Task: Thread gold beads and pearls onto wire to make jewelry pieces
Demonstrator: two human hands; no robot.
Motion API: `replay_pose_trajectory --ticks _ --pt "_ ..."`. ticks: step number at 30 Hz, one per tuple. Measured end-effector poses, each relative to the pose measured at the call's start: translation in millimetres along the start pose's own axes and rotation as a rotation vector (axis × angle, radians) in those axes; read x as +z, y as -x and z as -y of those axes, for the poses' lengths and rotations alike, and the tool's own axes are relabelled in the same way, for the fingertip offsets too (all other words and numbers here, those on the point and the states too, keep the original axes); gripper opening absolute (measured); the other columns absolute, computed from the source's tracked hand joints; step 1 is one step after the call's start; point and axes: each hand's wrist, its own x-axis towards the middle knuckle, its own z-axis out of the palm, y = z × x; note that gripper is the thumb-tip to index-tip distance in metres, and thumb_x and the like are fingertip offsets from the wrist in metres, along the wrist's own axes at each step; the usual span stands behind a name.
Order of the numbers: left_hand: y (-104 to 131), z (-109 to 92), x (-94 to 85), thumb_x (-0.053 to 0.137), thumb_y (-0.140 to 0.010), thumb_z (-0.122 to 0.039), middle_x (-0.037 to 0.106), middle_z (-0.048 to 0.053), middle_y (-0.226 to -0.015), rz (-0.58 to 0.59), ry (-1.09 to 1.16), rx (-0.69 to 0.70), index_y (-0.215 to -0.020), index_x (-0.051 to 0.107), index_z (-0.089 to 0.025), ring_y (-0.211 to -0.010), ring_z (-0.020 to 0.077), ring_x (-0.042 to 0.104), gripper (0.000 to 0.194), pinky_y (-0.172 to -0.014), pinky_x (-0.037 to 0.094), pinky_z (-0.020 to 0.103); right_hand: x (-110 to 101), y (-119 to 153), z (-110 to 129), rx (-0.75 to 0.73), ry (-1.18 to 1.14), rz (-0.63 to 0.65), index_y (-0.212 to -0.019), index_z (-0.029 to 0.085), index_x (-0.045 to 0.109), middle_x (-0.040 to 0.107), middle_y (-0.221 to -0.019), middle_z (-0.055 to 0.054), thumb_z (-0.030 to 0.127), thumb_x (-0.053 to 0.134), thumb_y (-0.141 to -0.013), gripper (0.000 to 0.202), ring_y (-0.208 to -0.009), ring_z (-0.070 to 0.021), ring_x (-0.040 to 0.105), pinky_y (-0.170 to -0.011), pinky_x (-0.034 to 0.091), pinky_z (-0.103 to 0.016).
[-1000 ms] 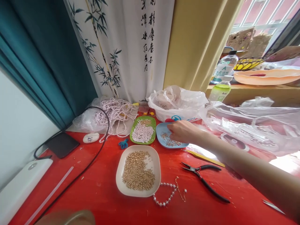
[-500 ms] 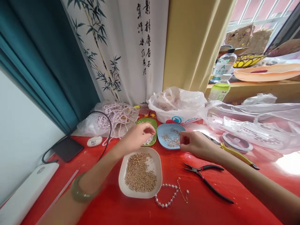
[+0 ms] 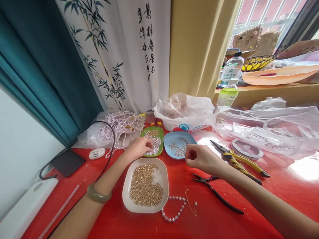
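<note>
My left hand (image 3: 140,146) is closed, fingertips pinched together, at the left edge of the green tray (image 3: 162,139), which holds white pearl beads and some gold ones. Whatever is in this pinch is too small to make out. Curled by the lower right edge of the blue tray (image 3: 167,150), my right hand (image 3: 199,157) has thumb and forefinger pressed together, and their contents cannot be made out either. Small metallic pieces (image 3: 178,149) lie in the blue tray. Nearer to me, a white tray (image 3: 127,203) holds many gold beads (image 3: 146,187).
A pearl bracelet (image 3: 172,219) and black-handled pliers (image 3: 206,181) lie in front. Yellow-handled pliers (image 3: 230,156) and a spool (image 3: 246,149) are at right, near plastic bags (image 3: 271,132). Strung beads (image 3: 119,124) are heaped at back left, and a black cable (image 3: 113,139) passes by my left arm.
My left hand has drawn left from over the green tray, uncovering more of its beads. My right hand has come slightly nearer to me. The whole view has shifted a little.
</note>
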Motion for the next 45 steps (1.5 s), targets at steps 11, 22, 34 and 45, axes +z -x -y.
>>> replay_pose_trajectory --ticks 11,22,34,45 --pt "-3 10 2.5 0.059 -0.064 -0.023 0.07 0.003 -0.077 0.002 0.098 0.011 -0.071 0.068 -0.02 -0.075 0.0197 0.061 0.012 -0.063 0.039 0.025 -5 -1 0 0.102 -0.432 0.134 -0.053 0.019 0.044 0.047 -0.051 0.005 0.015 0.047 -0.059 0.008 -0.049 -0.0095 0.045 -0.05 0.038 -0.022" --pt "-6 13 3.9 0.058 -0.061 -0.02 0.066 0.005 -0.072 -0.088 0.403 -0.035 -0.068 0.065 -0.016 -0.068 0.0186 0.057 0.011 -0.062 0.039 0.028 -8 1 -1 0.174 -0.731 0.204 -0.052 0.017 0.044 0.047 -0.05 0.005 0.013 0.05 -0.056 0.008 -0.046 -0.0061 0.041 -0.047 0.035 -0.018" --pt "13 -36 4.1 0.07 -0.061 -0.026 0.066 0.004 -0.079 0.092 1.219 -0.088 -0.079 0.065 -0.015 -0.065 0.0079 0.058 0.021 -0.062 0.047 0.019 -9 6 13 0.13 -0.726 0.111 -0.058 0.017 0.054 0.053 -0.055 0.004 0.017 0.059 -0.061 0.005 -0.05 -0.0072 0.045 -0.052 0.036 -0.02" --pt "33 -68 10.2 0.08 -0.048 -0.018 0.065 0.0 -0.06 0.194 1.597 -0.197 -0.063 0.066 -0.012 -0.051 0.005 0.057 0.021 -0.05 0.045 0.013 -3 29 47 -0.131 -0.353 -0.083 -0.065 0.018 0.057 0.055 -0.059 0.002 0.022 0.056 -0.071 0.007 -0.054 -0.0094 0.047 -0.05 0.037 -0.023"
